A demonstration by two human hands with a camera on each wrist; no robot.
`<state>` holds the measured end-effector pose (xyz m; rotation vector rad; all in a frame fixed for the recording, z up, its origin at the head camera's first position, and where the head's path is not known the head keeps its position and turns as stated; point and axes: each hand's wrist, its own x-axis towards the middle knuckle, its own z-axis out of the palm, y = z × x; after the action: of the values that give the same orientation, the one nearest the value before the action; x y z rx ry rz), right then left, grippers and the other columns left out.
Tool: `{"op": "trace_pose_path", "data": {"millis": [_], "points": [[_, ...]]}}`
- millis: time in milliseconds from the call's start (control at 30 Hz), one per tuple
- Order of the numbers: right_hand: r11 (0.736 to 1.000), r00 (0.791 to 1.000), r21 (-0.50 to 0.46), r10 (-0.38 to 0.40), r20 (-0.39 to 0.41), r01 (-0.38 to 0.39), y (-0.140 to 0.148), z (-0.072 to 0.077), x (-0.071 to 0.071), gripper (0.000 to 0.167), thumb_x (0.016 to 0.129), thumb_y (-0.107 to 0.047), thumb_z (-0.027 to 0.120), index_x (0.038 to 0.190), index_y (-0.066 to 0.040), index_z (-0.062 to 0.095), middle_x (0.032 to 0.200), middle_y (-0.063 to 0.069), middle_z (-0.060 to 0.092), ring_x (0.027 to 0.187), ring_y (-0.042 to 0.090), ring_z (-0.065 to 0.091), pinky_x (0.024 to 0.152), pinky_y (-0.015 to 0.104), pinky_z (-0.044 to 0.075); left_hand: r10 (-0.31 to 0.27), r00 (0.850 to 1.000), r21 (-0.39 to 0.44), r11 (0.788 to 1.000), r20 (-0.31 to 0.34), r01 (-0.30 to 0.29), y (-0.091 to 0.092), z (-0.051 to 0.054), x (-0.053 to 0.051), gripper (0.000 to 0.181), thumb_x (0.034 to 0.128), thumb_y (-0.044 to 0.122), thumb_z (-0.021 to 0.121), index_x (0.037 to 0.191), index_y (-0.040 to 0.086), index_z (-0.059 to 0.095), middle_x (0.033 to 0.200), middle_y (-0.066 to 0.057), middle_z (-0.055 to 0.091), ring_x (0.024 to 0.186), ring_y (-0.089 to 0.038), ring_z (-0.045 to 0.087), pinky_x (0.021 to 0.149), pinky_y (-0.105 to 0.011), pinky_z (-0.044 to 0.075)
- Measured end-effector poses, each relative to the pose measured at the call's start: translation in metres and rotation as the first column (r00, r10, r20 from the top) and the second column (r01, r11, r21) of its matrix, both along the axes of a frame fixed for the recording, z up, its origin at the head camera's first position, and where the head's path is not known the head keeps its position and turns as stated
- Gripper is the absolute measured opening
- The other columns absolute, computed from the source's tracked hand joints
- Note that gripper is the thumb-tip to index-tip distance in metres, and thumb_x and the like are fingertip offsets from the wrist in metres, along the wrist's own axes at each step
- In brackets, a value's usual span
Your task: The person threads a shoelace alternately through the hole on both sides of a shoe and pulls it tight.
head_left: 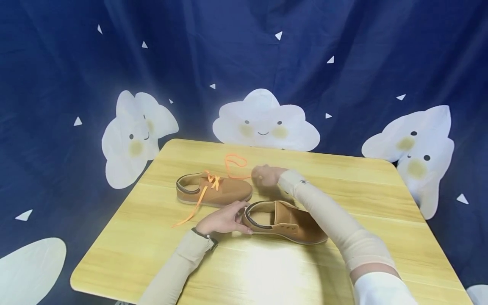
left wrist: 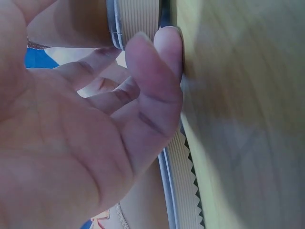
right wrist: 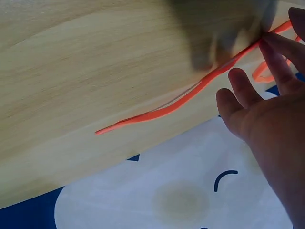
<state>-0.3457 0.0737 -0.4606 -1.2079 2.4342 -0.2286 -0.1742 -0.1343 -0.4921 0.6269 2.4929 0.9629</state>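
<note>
Around the heel of the unlaced brown shoe (head_left: 305,224) curls my left hand (head_left: 224,219), its thumb low on the near side. The left wrist view shows that hand (left wrist: 66,143) close up, fingers bent beside the shoe's heel (left wrist: 71,24). Beyond the shoes, my right hand (head_left: 267,176) is over the table's far half. In the right wrist view, the right hand (right wrist: 271,114) pinches a loose orange lace (right wrist: 171,109) between thumb and fingertips, with one end stretched over the wood. The lace's other part (head_left: 227,166) loops on the table in the head view.
A second brown shoe (head_left: 233,191), with a yellow-orange lace (head_left: 197,206) threaded in it and trailing onto the table, lies to the left behind the first. Both shoes stand on a light wooden table (head_left: 126,245). Behind hangs a dark blue curtain (head_left: 244,51) with clouds.
</note>
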Motion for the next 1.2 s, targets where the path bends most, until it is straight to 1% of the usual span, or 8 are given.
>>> {"op": "trace_pose_path", "data": {"millis": [100, 200, 400, 600, 800, 933, 1033, 1200], "points": [[0.998, 1.0, -0.053, 0.015, -0.012, -0.016, 0.002, -0.003, 0.0, 0.02, 0.094, -0.005, 0.054, 0.078, -0.007, 0.067, 0.09, 0.006, 0.065, 0.081, 0.02, 0.061, 0.079, 0.034, 0.054, -0.001, 1.0, 0.01, 1.0, -0.002, 0.001, -0.001, 0.0, 0.001, 0.094, 0.0831, 0.046, 0.084, 0.157, 0.009, 0.039, 0.12, -0.006, 0.053, 0.076, -0.008, 0.053, 0.068, -0.024, 0.049], [0.996, 0.999, -0.086, -0.041, -0.027, 0.039, 0.007, -0.005, 0.003, 0.04, 0.088, -0.003, 0.059, 0.053, -0.017, 0.046, 0.056, -0.005, 0.045, 0.051, 0.011, 0.037, 0.053, 0.025, 0.038, -0.006, 1.0, 0.017, 1.0, -0.003, 0.006, -0.002, 0.0, 0.001, 0.095, 0.0836, 0.045, 0.084, 0.157, 0.008, 0.037, 0.121, -0.006, 0.053, 0.078, -0.008, 0.053, 0.07, -0.024, 0.049], [0.982, 0.976, -0.086, -0.18, -0.121, 0.17, 0.021, -0.012, 0.011, 0.029, 0.093, -0.013, 0.063, 0.066, -0.018, 0.057, 0.066, -0.003, 0.059, 0.062, 0.015, 0.055, 0.065, 0.033, 0.054, -0.018, 1.0, 0.021, 1.0, -0.009, 0.019, -0.002, -0.002, 0.0, 0.099, 0.084, 0.045, 0.084, 0.159, 0.004, 0.034, 0.12, -0.007, 0.053, 0.079, -0.009, 0.054, 0.069, -0.024, 0.049], [0.988, 0.981, -0.065, -0.15, -0.119, 0.143, 0.033, -0.016, 0.006, 0.038, 0.094, -0.013, 0.066, 0.061, -0.02, 0.049, 0.063, -0.007, 0.048, 0.058, 0.01, 0.043, 0.058, 0.027, 0.045, -0.022, 1.0, 0.014, 1.0, -0.017, 0.022, 0.0, 0.001, -0.001, 0.098, 0.0842, 0.044, 0.084, 0.158, 0.002, 0.035, 0.112, -0.006, 0.053, 0.08, -0.011, 0.052, 0.069, -0.024, 0.047], [0.961, 0.97, -0.148, -0.222, 0.097, 0.235, 0.048, -0.009, 0.01, 0.03, 0.088, -0.007, 0.059, 0.06, -0.017, 0.051, 0.068, -0.003, 0.056, 0.062, 0.009, 0.044, 0.065, 0.025, 0.043, -0.022, 1.0, 0.019, 1.0, -0.007, 0.022, 0.0, 0.002, 0.001, 0.095, 0.0839, 0.043, 0.085, 0.157, 0.005, 0.037, 0.112, -0.005, 0.052, 0.079, -0.011, 0.052, 0.068, -0.024, 0.047], [0.91, 0.905, -0.24, -0.246, 0.347, 0.34, 0.06, 0.004, 0.018, 0.018, 0.087, -0.005, 0.053, 0.072, -0.01, 0.062, 0.07, 0.001, 0.059, 0.066, 0.015, 0.053, 0.068, 0.027, 0.048, -0.075, 0.997, 0.01, 0.997, 0.018, 0.075, -0.006, 0.009, 0.0, 0.094, 0.0865, 0.044, 0.082, 0.157, 0.004, 0.035, 0.12, -0.01, 0.053, 0.083, -0.013, 0.053, 0.071, -0.025, 0.049], [0.876, 0.847, -0.294, -0.204, 0.49, 0.382, 0.067, 0.018, 0.026, 0.019, 0.091, -0.004, 0.05, 0.076, -0.007, 0.061, 0.068, 0.002, 0.057, 0.067, 0.019, 0.056, 0.07, 0.03, 0.051, -0.123, 0.991, -0.021, 0.992, 0.042, 0.124, -0.014, 0.024, -0.002, 0.095, 0.0908, 0.047, 0.077, 0.159, 0.002, 0.03, 0.139, -0.016, 0.053, 0.102, -0.021, 0.061, 0.088, -0.034, 0.055], [0.83, 0.797, -0.37, -0.138, 0.588, 0.417, 0.074, 0.043, 0.044, 0.021, 0.097, -0.006, 0.049, 0.084, -0.008, 0.065, 0.069, 0.002, 0.053, 0.069, 0.02, 0.051, 0.074, 0.034, 0.049, -0.047, 0.996, 0.041, 0.998, -0.073, 0.05, -0.013, 0.057, -0.017, 0.074, 0.0984, 0.046, 0.067, 0.155, 0.005, 0.043, 0.153, -0.017, 0.053, 0.138, -0.034, 0.055, 0.116, -0.051, 0.044]]}}
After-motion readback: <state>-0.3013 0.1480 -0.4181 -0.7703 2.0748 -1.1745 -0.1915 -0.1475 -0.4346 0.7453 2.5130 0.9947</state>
